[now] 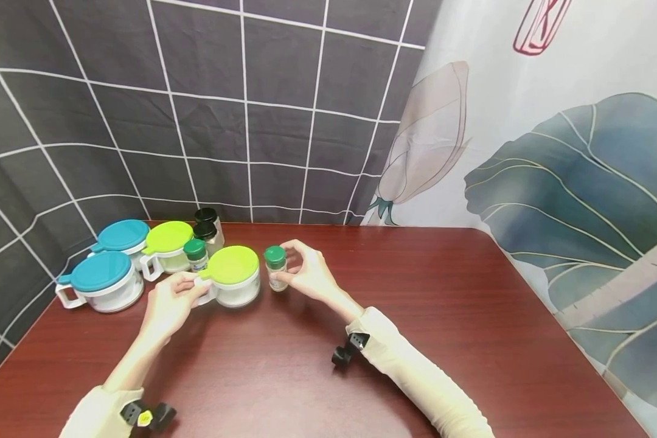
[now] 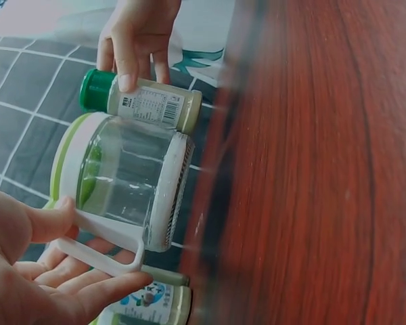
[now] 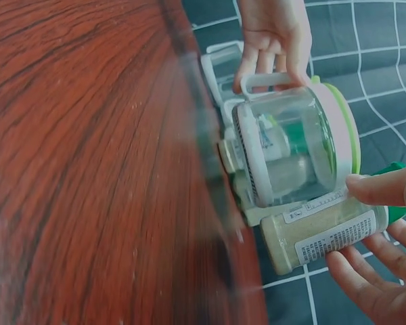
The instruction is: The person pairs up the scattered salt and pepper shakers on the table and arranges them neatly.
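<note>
My left hand (image 1: 170,301) pinches the white handle of a clear seasoning jar (image 1: 238,289) with a lime-green lid. In the left wrist view the thumb presses that handle (image 2: 108,233) from above, fingers beneath it. To the jar's right, my right hand (image 1: 312,274) grips a small green-capped spice bottle (image 1: 276,277) between thumb and fingers. Its labelled side and pale contents show in the right wrist view, where the bottle (image 3: 325,233) is right beside the jar (image 3: 287,145). Behind the held jar stands another green-capped bottle (image 1: 196,252), partly hidden.
Two blue-lidded jars (image 1: 101,274) and another lime-lidded jar (image 1: 170,240) stand at the table's back left. Two black-capped bottles (image 1: 208,231) are behind them, near the dark grid-patterned cloth (image 1: 197,121). The reddish-brown table (image 1: 416,292) extends right and forward.
</note>
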The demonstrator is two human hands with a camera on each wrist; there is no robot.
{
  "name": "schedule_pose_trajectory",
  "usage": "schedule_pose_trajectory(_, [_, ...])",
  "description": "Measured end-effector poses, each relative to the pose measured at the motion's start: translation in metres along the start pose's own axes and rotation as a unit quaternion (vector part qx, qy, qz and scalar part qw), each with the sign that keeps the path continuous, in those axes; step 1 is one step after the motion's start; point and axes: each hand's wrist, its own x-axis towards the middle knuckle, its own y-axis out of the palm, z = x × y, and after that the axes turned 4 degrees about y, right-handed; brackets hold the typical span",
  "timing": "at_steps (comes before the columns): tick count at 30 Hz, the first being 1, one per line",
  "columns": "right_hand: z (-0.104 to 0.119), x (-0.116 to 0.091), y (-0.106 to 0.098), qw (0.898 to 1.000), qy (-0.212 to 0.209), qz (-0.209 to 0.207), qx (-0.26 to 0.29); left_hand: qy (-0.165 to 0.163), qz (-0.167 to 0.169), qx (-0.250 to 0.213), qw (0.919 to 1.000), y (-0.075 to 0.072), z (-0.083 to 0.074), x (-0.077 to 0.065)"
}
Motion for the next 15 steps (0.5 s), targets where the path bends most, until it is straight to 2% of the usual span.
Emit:
schedule_pose_trajectory(5, [-0.005, 0.001, -0.007, 1.0, 0.007, -0.007, -0.006, -0.007, 0.0, -0.007, 1.0, 0.006, -0.004, 0.003])
schedule_pose_trajectory(15, [-0.014, 0.002, -0.021, 1.0, 0.015, -0.026, -0.005, 0.004, -0.013, -0.001, 0.9999, 0.018, -0.01, 0.012])
